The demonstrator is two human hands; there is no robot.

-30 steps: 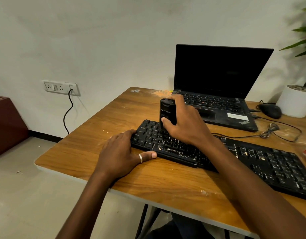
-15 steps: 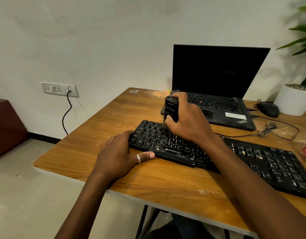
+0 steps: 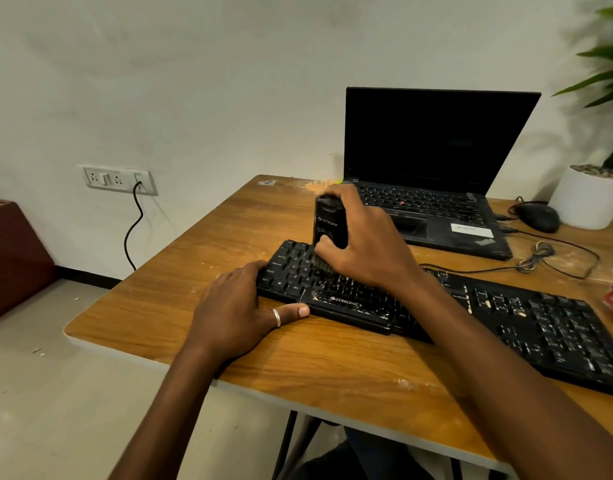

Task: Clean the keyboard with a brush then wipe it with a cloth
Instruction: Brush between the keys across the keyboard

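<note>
Wood-grain table top is set against a white wall, and the black keyboard is laid slantwise across it, in front of the laptop. Compared with half a second ago, the brush is found a little nearer the keyboard's left end, while the keyboard and the left hand are seen where they were. The brush is held upright by the right hand, whose fingers are wrapped over its top and far side and whose thumb is pressed on its near face. Its bristles are set down on the keys of the left block. The left hand is rested on the table at the keyboard's left end. Its fingers are kept together with the tips against that end, and its thumb is stretched straight along the front edge. Counted are two hands, one brush, one separate keyboard, one laptop with a dark screen, one mouse beside it, one white plant pot at the far right, one socket plate on the wall with one black cable plugged in, and one ring, worn on the left thumb.
</note>
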